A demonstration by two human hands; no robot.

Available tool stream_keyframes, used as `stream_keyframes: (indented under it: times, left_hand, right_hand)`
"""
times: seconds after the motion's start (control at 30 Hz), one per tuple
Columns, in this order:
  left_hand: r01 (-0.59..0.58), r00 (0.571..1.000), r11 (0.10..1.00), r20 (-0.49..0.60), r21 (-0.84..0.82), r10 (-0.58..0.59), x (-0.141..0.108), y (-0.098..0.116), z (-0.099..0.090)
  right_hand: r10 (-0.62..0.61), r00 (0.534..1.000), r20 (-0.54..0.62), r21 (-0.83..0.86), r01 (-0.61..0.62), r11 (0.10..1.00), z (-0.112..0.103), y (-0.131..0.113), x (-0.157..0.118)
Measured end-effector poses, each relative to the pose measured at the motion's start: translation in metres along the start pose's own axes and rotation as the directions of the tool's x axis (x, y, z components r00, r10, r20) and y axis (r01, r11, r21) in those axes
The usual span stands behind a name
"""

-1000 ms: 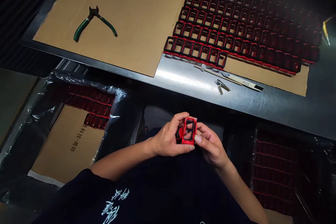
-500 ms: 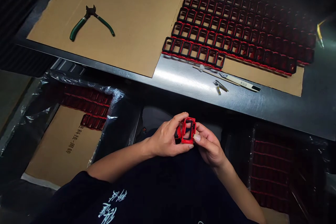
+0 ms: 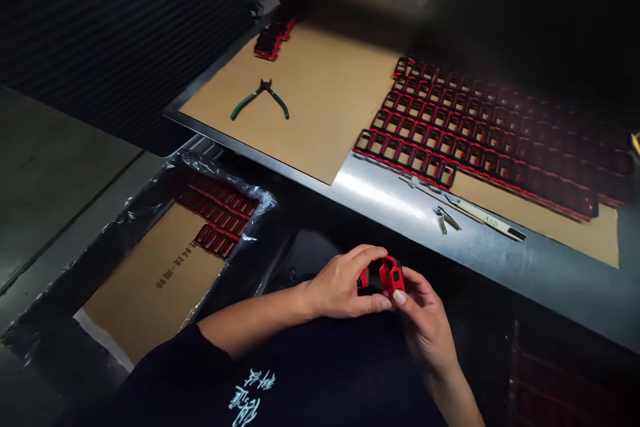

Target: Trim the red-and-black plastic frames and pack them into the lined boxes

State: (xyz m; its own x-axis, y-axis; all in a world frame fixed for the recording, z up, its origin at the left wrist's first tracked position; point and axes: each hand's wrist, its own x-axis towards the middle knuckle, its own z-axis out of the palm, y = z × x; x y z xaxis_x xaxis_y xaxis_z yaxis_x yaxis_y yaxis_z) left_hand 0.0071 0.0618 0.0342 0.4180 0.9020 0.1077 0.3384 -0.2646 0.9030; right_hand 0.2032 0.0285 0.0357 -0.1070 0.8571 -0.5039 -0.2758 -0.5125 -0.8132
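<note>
My left hand (image 3: 345, 285) and my right hand (image 3: 425, 317) together hold a small red and black plastic frame (image 3: 389, 276) over my lap, just below the table's front edge. The left thumb and fingers pinch its left side; the right fingertips press its lower right corner. On the metal table (image 3: 500, 253) above lie several rows of the same red and black frames (image 3: 475, 133), set side by side on cardboard.
Green-handled cutters (image 3: 260, 99) lie on the cardboard sheet (image 3: 320, 100), with a few more frames (image 3: 273, 40) at its far corner. Tweezers (image 3: 445, 219) and a labelled white strip (image 3: 487, 219) sit near the table edge. A plastic-lined box (image 3: 165, 260) with frames stands at my left.
The camera view has swung up and left, so the table appears farther right. The frame in my hands has turned more edge-on, and both hands stay on it.
</note>
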Motion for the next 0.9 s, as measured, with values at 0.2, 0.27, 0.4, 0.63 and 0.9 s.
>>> stream_keyframes:
  times: [0.2,0.27,0.4,0.63,0.9]
  left_hand:
    - [0.053,0.990,0.997,0.124,0.054,-0.060,0.002,-0.003,-0.021]
    - [0.049,0.973,0.985,0.214,0.166,-0.085,0.000,-0.002,-0.027]
    - [0.047,0.952,0.959,0.279,0.280,-0.128,-0.008,0.001,-0.035]
    - [0.201,0.929,0.902,0.219,0.381,-0.299,-0.033,0.001,-0.056]
    - [0.126,0.956,0.961,0.228,0.245,-0.184,-0.029,-0.011,-0.036]
  right_hand:
    - [-0.256,0.956,0.144,-0.500,0.293,0.815,-0.015,-0.004,0.008]
    - [-0.356,0.898,0.259,-0.580,0.439,0.686,-0.015,-0.007,0.013]
    - [-0.465,0.724,0.510,-0.578,0.688,0.438,-0.004,-0.009,0.028]
    - [-0.433,0.625,0.649,-0.556,0.779,0.290,0.021,0.004,0.047]
    - [-0.382,0.747,0.544,-0.676,0.660,0.327,0.018,-0.003,0.021]
